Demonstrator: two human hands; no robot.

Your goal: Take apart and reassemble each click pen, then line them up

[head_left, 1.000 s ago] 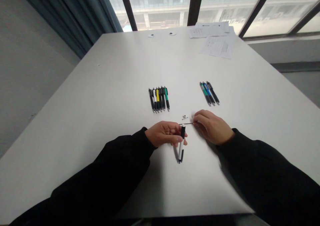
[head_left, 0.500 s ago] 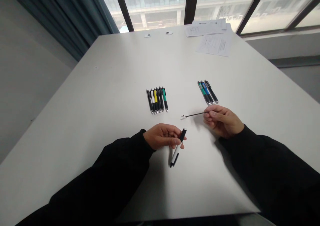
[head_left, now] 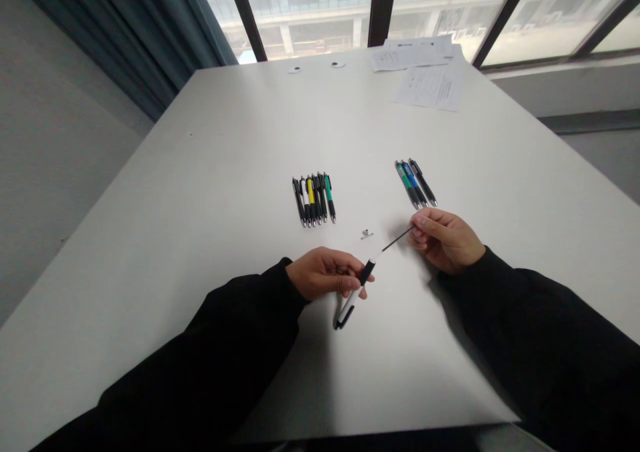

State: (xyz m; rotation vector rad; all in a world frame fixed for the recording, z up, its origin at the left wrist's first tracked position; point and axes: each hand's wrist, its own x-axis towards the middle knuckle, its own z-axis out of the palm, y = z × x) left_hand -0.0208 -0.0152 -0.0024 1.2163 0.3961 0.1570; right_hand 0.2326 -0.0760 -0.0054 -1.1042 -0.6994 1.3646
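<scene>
Between the thumb and fingers of my left hand (head_left: 330,273) is a white pen barrel (head_left: 350,302) with a black grip, tilted with its open end up and to the right. My right hand (head_left: 445,237) pinches a thin dark pen refill (head_left: 397,239). The refill slants down to the left, its pale tip close to the barrel's open end; I cannot tell whether they touch. Just beyond lie small pen parts (head_left: 367,235), seemingly a metal tip and a spring, too small to make out surely.
On the white table (head_left: 240,159), a row of several pens (head_left: 314,200) lies beyond my left hand. Three more pens (head_left: 416,183) lie beyond my right hand. Paper sheets (head_left: 430,85) and two small white discs (head_left: 339,65) are at the far edge by the window.
The refill has swung from nearly level to a downward slant, its tip now at the barrel's open end. The barrel has shifted very slightly; the small parts stay on the table.
</scene>
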